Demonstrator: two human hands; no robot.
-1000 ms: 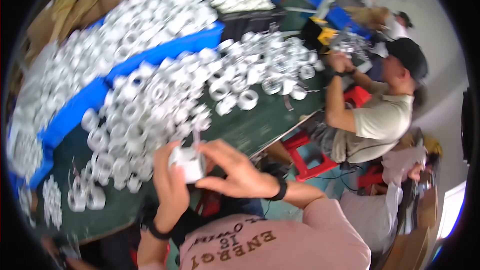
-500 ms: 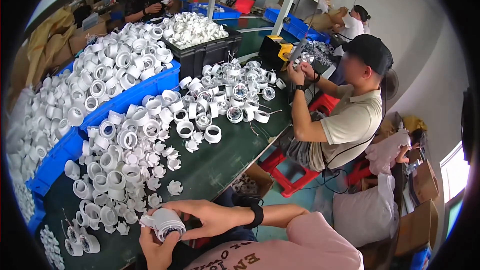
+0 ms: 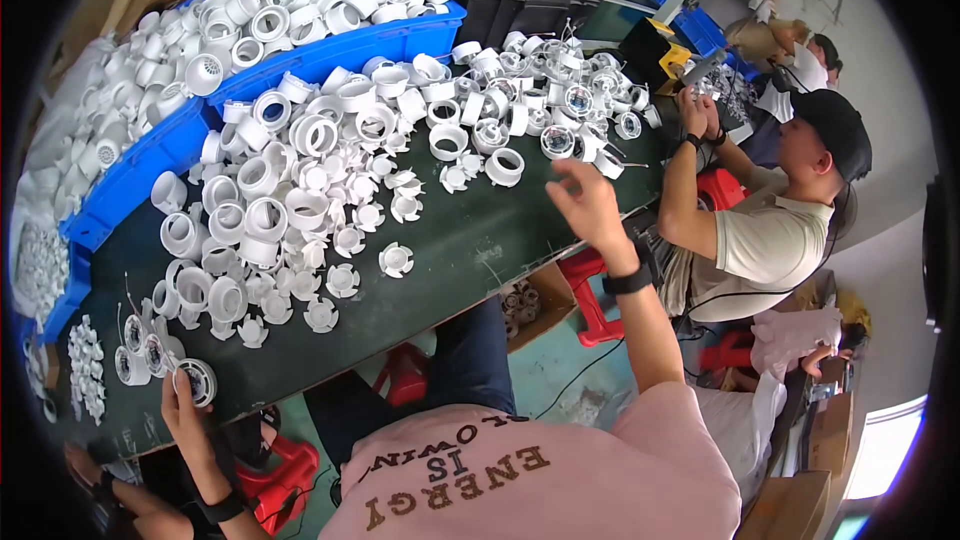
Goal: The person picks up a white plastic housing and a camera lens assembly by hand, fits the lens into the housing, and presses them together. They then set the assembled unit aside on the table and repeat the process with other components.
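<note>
Low on the left, my left hand (image 3: 186, 422) has its fingers pressed against a white round housing (image 3: 199, 381) with a dark round inside. It sits beside several similar finished units (image 3: 140, 360) with thin wires at the table's near left. My right hand (image 3: 588, 202) is in the air over the table's right part, fingers apart and nothing in it. It is just short of a pile of white housings with clear round parts and wires (image 3: 560, 100). Loose white ring housings (image 3: 265, 218) and white pronged caps (image 3: 395, 260) lie heaped between my hands.
Blue bins (image 3: 330, 55) of white housings line the far left, with a black crate (image 3: 520, 10) of small white parts beside them. Small white pieces (image 3: 86, 370) lie far left. A co-worker (image 3: 760, 230) sits at right; another person's arm (image 3: 130, 515) shows lower left.
My hands have parted from the white housing held together in front of me. The left carried it left to the finished units; the right reached out to the right. The view has shifted.
</note>
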